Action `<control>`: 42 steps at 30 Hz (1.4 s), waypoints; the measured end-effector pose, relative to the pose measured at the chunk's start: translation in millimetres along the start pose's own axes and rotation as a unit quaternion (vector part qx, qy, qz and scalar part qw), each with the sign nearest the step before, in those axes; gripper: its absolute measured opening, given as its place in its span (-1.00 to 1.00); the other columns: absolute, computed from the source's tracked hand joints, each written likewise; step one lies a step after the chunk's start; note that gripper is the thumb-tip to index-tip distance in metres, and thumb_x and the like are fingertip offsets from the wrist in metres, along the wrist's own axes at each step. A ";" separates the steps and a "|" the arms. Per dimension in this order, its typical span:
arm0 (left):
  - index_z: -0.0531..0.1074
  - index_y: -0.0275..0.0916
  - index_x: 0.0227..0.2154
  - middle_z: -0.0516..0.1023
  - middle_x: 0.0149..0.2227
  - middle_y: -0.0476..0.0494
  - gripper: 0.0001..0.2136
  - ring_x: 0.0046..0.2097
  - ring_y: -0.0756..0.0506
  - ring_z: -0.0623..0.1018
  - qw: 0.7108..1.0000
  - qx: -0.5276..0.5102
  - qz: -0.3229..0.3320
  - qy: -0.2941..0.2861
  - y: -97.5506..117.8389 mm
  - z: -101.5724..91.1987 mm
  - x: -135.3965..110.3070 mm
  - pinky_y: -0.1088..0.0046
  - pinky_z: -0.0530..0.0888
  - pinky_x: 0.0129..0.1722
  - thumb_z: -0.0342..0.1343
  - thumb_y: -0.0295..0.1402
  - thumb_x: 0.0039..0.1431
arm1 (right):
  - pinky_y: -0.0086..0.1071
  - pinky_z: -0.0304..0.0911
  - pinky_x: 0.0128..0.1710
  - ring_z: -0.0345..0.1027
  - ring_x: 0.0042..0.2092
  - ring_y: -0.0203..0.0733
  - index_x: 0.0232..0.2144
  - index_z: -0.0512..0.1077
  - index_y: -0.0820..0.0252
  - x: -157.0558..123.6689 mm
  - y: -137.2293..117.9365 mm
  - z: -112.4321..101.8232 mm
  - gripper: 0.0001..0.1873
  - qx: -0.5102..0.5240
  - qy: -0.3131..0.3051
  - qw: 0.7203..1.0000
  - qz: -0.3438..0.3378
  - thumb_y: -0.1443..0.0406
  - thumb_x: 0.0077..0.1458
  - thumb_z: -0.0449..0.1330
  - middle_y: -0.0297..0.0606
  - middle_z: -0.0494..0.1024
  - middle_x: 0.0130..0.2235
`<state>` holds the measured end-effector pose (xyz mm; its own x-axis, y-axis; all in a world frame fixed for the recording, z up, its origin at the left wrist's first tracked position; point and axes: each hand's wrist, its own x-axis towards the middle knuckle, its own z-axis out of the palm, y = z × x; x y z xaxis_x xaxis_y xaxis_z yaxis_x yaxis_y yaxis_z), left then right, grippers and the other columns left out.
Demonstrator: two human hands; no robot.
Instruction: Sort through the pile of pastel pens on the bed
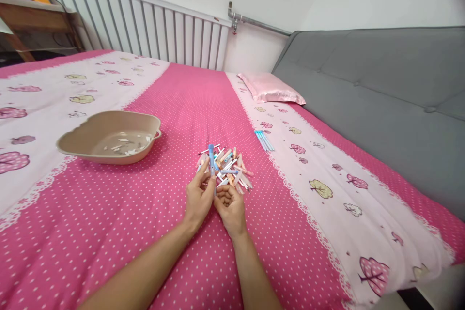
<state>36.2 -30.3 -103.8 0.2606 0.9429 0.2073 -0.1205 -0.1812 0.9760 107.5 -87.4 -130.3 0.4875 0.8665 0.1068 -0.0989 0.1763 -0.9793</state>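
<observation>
A pile of several small pastel pens (228,167) lies on the pink dotted bedspread (174,232) just beyond my hands. My left hand (198,198) pinches a blue pen (211,157) and holds it upright above the pile's near edge. Touching it, my right hand (229,208) lies palm up with its fingers curled at the pile's near side; what they hold, if anything, is too small to make out. A small row of blue pens (264,139) lies apart to the right on the pale strip.
A tan scalloped basin (69,143) with a few white scraps inside sits to the left. A pink pillow (271,88) lies at the far end by a grey padded headboard (381,97). A white radiator (145,24) and a wooden desk (32,17) stand behind.
</observation>
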 end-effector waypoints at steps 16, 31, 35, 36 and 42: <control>0.27 -0.24 0.11 0.54 -0.09 -0.16 -0.51 -0.19 -0.05 0.53 1.000 0.025 0.011 0.010 -10.2 -0.9 -0.9 0.44 0.43 -0.16 0.06 -0.27 0.10 | -0.51 0.18 -0.51 0.30 -0.47 -0.37 -0.40 0.35 0.22 0.9 3.1 0.0 -0.77 0.020 0.005 1.000 0.002 0.23 -0.11 0.28 -0.36 0.43 -0.46; 0.41 -0.27 -0.02 0.58 -0.13 -0.14 -0.61 -0.24 -0.08 0.55 0.995 0.094 -0.006 0.022 -5.0 -2.2 -1.0 0.40 0.47 -0.24 0.03 -0.29 0.09 | -0.49 0.18 -0.49 0.30 -0.46 -0.35 -0.39 0.34 0.21 0.4 4.9 -2.3 -0.75 0.022 0.012 1.000 -0.004 0.21 -0.10 0.28 -0.35 0.42 -0.46; 0.41 -0.28 -0.01 0.55 -0.08 -0.16 -0.60 -0.27 -0.07 0.55 0.995 0.099 -0.005 0.026 -4.0 -2.3 -1.5 0.41 0.47 -0.26 0.04 -0.28 0.08 | -0.50 0.18 -0.50 0.30 -0.47 -0.36 -0.40 0.33 0.21 0.2 5.6 -2.1 -0.74 0.025 0.012 1.000 -0.003 0.20 -0.10 0.28 -0.36 0.42 -0.47; 0.41 -0.29 -0.02 0.54 -0.07 -0.17 -0.61 -0.28 -0.07 0.55 0.995 0.100 -0.007 0.026 -3.5 -2.4 -1.7 0.42 0.47 -0.27 0.04 -0.28 0.08 | -0.50 0.18 -0.50 0.30 -0.48 -0.36 -0.39 0.33 0.21 0.2 5.7 -1.9 -0.74 0.026 0.012 1.000 -0.003 0.20 -0.10 0.28 -0.36 0.42 -0.47; 0.45 -0.30 -0.07 0.58 -0.14 -0.18 -0.63 -0.42 -0.03 0.52 0.994 0.098 -0.020 0.034 -3.6 -3.1 -1.8 0.47 0.44 -0.42 0.05 -0.28 0.07 | -0.48 0.21 -0.48 0.32 -0.47 -0.34 -0.40 0.33 0.20 0.6 5.9 -2.0 -0.74 0.019 0.017 1.000 0.000 0.20 -0.10 0.28 -0.36 0.43 -0.47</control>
<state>33.2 -30.5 -107.9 0.1947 0.9661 0.1695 0.0800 -0.1879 0.9789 108.9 -86.8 -136.3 0.5161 0.8506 0.1004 -0.1315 0.1945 -0.9721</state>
